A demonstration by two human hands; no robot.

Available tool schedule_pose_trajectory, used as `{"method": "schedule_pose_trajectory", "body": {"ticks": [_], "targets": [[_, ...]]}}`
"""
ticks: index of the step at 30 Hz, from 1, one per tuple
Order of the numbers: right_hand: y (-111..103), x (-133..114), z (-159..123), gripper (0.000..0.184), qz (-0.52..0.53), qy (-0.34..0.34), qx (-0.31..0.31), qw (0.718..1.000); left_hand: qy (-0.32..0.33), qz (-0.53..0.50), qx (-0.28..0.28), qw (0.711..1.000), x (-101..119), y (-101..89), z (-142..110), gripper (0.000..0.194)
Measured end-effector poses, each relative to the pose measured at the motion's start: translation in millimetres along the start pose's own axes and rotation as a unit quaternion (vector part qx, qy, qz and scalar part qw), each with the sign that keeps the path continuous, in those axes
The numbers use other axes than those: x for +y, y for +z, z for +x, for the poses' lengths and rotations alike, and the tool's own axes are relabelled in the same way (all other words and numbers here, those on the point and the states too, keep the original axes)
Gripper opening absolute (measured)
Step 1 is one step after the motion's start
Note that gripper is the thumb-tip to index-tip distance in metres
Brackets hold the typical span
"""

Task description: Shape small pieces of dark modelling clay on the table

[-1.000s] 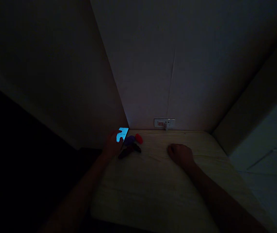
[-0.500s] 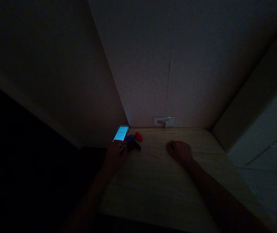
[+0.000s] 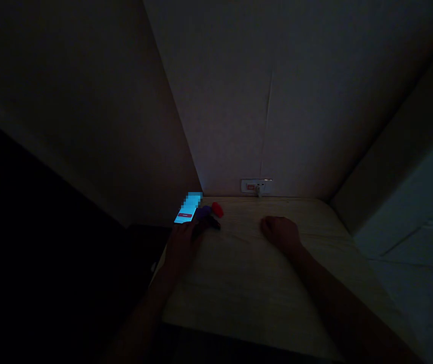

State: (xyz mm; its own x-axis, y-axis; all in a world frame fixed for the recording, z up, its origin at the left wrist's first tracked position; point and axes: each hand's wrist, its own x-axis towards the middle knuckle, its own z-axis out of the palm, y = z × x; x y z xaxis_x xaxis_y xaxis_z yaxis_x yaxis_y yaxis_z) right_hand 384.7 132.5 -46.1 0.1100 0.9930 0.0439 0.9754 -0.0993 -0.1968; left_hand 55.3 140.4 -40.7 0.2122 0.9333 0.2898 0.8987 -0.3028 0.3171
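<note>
Left of centre in the frame, the phone could slip off the table if nudged by the left hand, its grip too dark to tell; the right hand is curled, contents hidden.

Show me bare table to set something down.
Bare table: the wide front patch between the left forearm and right forearm, and the gap between the red object and right hand, below the wall socket. Crowded: the back left corner, where phone, purple object and dark object bunch beside the left hand.
</note>
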Motion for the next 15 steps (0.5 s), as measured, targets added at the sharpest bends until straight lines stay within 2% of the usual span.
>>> {"method": "schedule_pose_trajectory", "body": {"ticks": [3, 6, 9, 10, 11, 13, 14, 15], "targets": [[-1, 0, -1, 0.046, 0.008, 0.002, 0.003, 1.000, 0.001, -0.023, -0.006, 1.000, -3, -2.1, 3, 0.038], [1, 1, -1, 0.045, 0.030, 0.003, 0.004, 1.000, -0.008, -0.051, -0.002, 0.999, -3, -13.8, -9, 0.035], [4, 2, 1, 0.044, 0.072, 0.009, 0.007, 0.997, -0.032, -0.116, -0.022, 0.992, 12, -24.3, -26, 0.038], [5, 2, 2, 0.044, 0.090, 0.012, 0.010, 0.996, -0.061, -0.215, -0.053, 0.973, 21, -24.1, -29, 0.039], [5, 3, 2, 0.044, 0.110, 0.016, 0.014, 0.994, -0.079, -0.319, -0.092, 0.940, 33, -21.0, -29, 0.041], [4, 4, 2, 0.045, 0.157, 0.022, 0.028, 0.987, -0.104, -0.488, -0.154, 0.853, 60, -6.8, -22, 0.051], [3, 6, 2, 0.046, 0.185, 0.021, 0.036, 0.982, -0.110, -0.539, -0.176, 0.816, 73, 3.1, -14, 0.056], [2, 7, 1, 0.047, 0.216, 0.015, 0.045, 0.975, -0.104, -0.559, -0.187, 0.801, 86, 13.7, -5, 0.059]]}}
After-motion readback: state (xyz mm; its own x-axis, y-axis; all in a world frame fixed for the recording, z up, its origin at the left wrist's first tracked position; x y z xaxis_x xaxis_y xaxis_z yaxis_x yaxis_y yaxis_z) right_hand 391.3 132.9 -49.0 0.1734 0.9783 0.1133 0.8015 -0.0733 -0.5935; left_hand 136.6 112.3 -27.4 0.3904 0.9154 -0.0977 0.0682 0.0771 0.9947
